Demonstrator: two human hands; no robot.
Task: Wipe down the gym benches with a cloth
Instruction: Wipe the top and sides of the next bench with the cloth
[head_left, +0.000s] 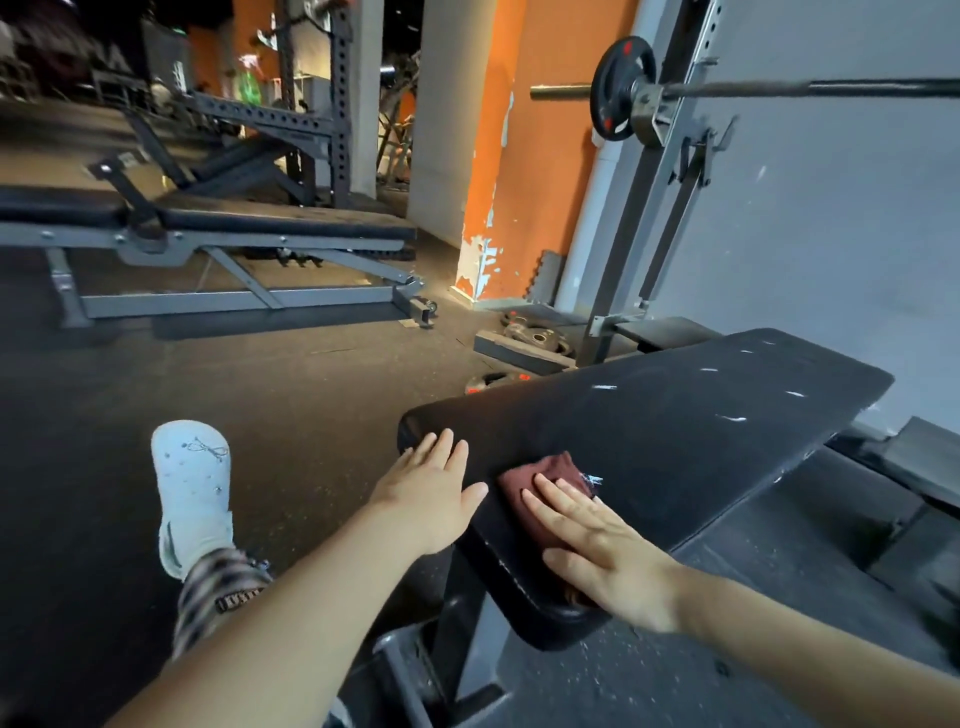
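A black padded bench (675, 431) runs from the lower middle toward the right wall, its vinyl scuffed with white marks. A dark red cloth (545, 488) lies on the pad's near end. My right hand (597, 551) presses flat on the cloth with straight fingers. My left hand (431, 493) rests flat against the bench's left edge, fingers straight and spread, holding nothing.
A second black bench (260, 223) on a grey frame stands at the left. A barbell (779, 88) with a weight plate sits in a rack above the near bench. Loose plates (540, 338) lie on the floor by the orange pillar. My white shoe (192, 488) is on the dark rubber floor.
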